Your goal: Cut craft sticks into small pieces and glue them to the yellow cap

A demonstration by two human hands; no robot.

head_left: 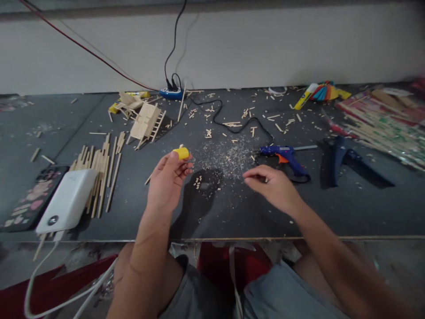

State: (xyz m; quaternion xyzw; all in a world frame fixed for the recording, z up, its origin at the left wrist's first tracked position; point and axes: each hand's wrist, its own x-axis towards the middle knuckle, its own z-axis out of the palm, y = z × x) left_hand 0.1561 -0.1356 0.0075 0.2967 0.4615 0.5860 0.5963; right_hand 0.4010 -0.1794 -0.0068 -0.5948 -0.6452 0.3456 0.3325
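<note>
My left hand [170,172] is closed on a short yellow cylinder [181,153], held between thumb and fingers above the table. A tiny pale wooden bit shows at the cylinder's upper edge. My right hand [268,182] hovers over the table with thumb and forefinger pinched together; whatever lies between the tips is too small to make out. Between the hands spread fine pale shavings [229,157] and a few small wooden bits [198,182]. Just beyond my right hand lies a blue hot glue gun [288,156] with an orange trigger.
On the left are a white power bank [68,199], a phone [35,197], wooden sticks [103,170] and a small stick-built model [146,122]. A blue power socket [171,92] sits by the wall. Dark blue cutters [352,161] and bagged sticks [388,126] lie right.
</note>
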